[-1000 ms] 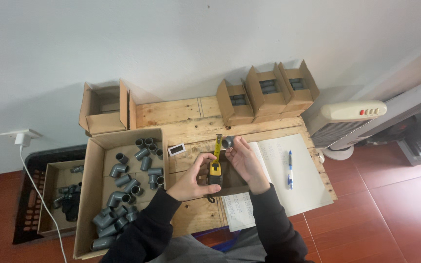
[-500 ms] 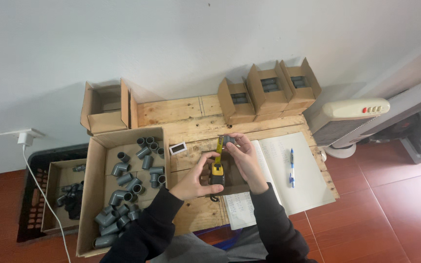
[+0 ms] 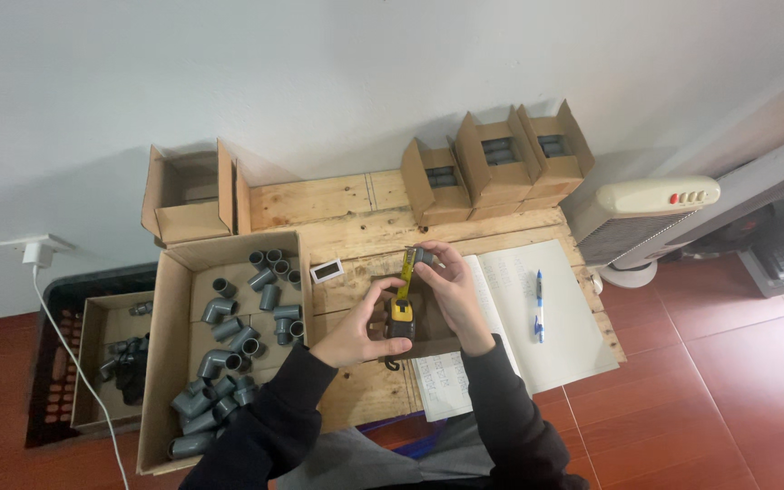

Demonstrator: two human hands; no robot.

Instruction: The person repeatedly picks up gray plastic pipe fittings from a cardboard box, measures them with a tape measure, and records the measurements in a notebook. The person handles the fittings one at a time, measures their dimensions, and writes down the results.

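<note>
Grey pipe fitting (image 3: 424, 257) held above the wooden bench, pinched in the fingertips of the right hand (image 3: 451, 289). Yellow blade of a tape measure (image 3: 400, 317) runs up against the fitting; its yellow-and-black case sits just below, gripped between thumb and curled fingers of the left hand (image 3: 362, 322). Both hands closed on their objects, close together over the middle of the bench (image 3: 338, 201).

Just right of the right hand: open notebook (image 3: 551, 349) with ruled tables, blue pen (image 3: 538, 304) lying on the page, untouched. By the look of it, a measurement is in hand and nothing from it is being written.

Left of the left hand: large cardboard box (image 3: 167, 381) holding many loose grey elbows and couplers (image 3: 229, 354). The pile suggests much of the stock remains to be handled. A small white gauge-like device (image 3: 326, 271) lies between box and hands.

Beyond the hands, toward the wall: three small cartons (image 3: 496, 163) in a row, each showing grey parts inside, and one open carton (image 3: 188, 195) further left whose contents cannot be made out.

Far left, on the floor: a black crate (image 3: 56, 363) with another box of dark fittings. Right of the bench, a white fan heater (image 3: 646, 213).
</note>
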